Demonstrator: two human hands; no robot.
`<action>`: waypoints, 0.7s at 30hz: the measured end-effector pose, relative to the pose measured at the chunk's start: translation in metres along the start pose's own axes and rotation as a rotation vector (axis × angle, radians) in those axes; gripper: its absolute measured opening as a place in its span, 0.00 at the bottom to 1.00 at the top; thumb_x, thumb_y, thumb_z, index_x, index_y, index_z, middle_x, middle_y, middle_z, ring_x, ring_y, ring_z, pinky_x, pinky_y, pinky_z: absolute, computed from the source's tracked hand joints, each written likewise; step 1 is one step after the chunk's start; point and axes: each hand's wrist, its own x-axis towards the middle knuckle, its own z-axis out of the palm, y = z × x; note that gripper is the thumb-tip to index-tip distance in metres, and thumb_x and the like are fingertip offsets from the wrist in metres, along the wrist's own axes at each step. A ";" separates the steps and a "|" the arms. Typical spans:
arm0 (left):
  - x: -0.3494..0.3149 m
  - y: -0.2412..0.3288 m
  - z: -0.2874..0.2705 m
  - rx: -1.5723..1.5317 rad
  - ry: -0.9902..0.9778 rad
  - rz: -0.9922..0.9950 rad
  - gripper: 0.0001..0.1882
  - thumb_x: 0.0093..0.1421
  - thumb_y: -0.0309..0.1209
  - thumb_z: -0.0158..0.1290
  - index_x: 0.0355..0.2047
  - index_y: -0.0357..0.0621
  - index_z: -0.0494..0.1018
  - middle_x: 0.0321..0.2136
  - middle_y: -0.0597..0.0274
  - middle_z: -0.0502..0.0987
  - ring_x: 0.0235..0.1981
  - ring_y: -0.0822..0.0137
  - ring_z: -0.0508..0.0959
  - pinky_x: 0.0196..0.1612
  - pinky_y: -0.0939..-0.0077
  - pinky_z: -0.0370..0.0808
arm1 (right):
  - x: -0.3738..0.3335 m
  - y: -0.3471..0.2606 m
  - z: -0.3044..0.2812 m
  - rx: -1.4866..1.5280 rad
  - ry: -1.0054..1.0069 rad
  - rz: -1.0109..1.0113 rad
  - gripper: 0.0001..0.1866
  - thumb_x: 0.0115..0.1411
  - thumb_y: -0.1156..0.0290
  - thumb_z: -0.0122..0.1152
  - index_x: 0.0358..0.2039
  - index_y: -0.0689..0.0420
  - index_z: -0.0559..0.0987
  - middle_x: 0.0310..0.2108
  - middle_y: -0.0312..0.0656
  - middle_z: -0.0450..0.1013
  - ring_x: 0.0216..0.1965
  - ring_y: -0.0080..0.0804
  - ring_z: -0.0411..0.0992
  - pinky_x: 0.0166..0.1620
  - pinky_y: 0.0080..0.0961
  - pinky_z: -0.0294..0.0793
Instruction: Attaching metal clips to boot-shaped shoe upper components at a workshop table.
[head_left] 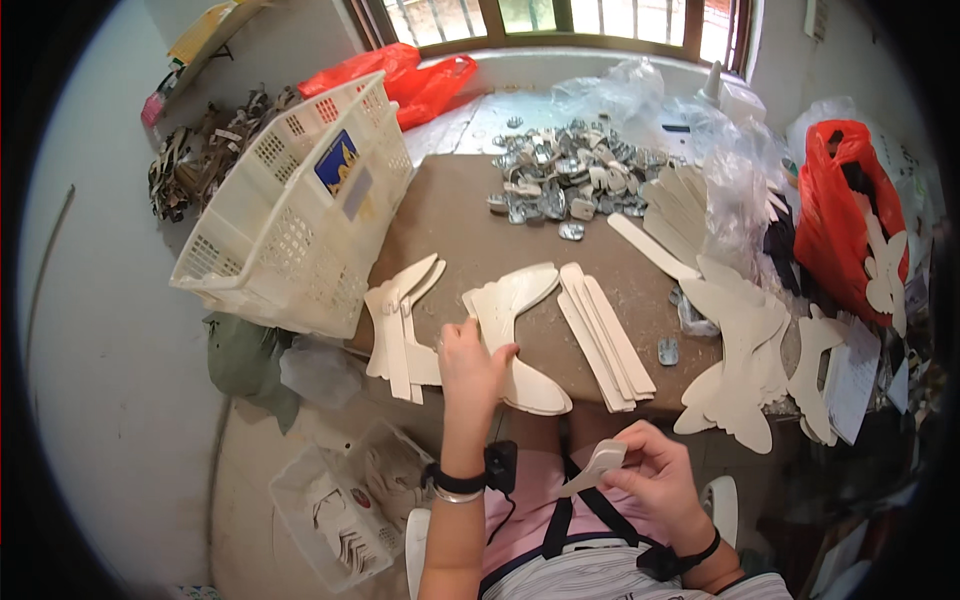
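My left hand (472,368) is closed at the left edge of a stack of white, leather-like cut-out pieces (503,313) with flared ends, its thumb lying over them. Over my lap, my right hand (660,478) pinches a white curved piece (598,467) between thumb and fingers. Left of the stack lie more white cut-outs (384,330) with a strip across them. Several long white strips (607,340) are piled to its right. Farther right spreads a larger heap of flared cut-outs (742,345).
A white plastic crate (290,240) stands at the left. Small metal-and-white parts (570,172) are heaped at the back of the brown table (440,215). A red bag (850,210) sits right, near clear plastic bags (735,200). Below left is a white bin (335,520) holding pieces.
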 end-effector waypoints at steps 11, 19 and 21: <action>0.002 -0.008 0.008 -0.077 -0.003 -0.022 0.33 0.39 0.37 0.70 0.44 0.35 0.71 0.32 0.55 0.71 0.33 0.56 0.73 0.38 0.65 0.72 | -0.005 0.016 -0.025 0.032 0.053 0.010 0.11 0.53 0.86 0.60 0.38 0.68 0.74 0.39 0.41 0.67 0.36 0.30 0.75 0.37 0.22 0.81; -0.001 -0.009 0.010 -0.075 0.066 0.025 0.31 0.39 0.35 0.69 0.42 0.36 0.71 0.33 0.52 0.71 0.34 0.52 0.73 0.38 0.63 0.71 | -0.003 0.016 -0.014 -0.003 0.024 0.117 0.11 0.53 0.86 0.61 0.38 0.68 0.75 0.39 0.38 0.66 0.39 0.25 0.72 0.39 0.19 0.81; -0.002 -0.008 0.008 -0.072 0.044 0.003 0.31 0.39 0.35 0.69 0.43 0.36 0.72 0.32 0.53 0.71 0.33 0.54 0.73 0.38 0.63 0.71 | -0.002 0.018 -0.012 -0.027 0.004 0.138 0.11 0.53 0.85 0.61 0.39 0.67 0.76 0.38 0.38 0.66 0.40 0.24 0.71 0.40 0.20 0.81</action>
